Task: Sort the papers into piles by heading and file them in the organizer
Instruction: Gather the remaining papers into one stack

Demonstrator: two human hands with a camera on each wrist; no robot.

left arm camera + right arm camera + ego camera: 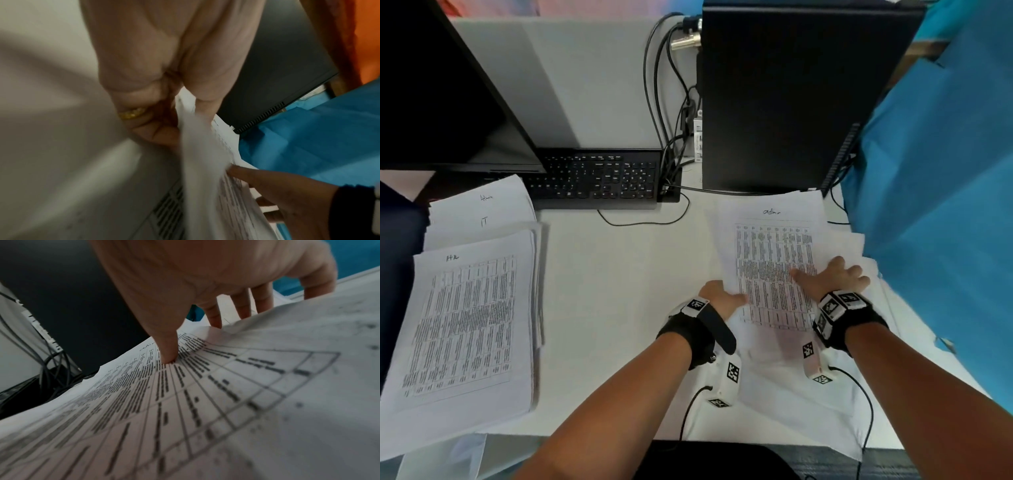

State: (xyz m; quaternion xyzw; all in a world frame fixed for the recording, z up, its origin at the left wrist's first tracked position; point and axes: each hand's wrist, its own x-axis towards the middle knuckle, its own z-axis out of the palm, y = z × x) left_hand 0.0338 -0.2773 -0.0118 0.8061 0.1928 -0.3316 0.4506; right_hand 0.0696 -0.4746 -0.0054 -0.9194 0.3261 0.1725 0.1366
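A white printed sheet with a table of small text and a handwritten heading is held at both long sides on top of a loose, fanned heap of white papers at the right of the white bench. The left hand is closed on the sheet's left edge, the thumb laid on top and the fingers curled beneath, as is shown in the left wrist view, where a gold ring is seen on one finger. The right hand is clamped on the right edge: its thumb is pressed onto the print and its fingers are tucked under the lifted margin. The sheet's long axis is pointed away from the person, its heading at the far end, close to the black computer tower. The sorted white piles, three headings showing in steps, are laid well apart to the left, below the black keyboard, so the left hand is the nearer one for a carry across. The move is judged to turn on reading the heading and matching it to a pile; the far pile's heading looks similar, but is too faint to confirm. No organizer is visible.
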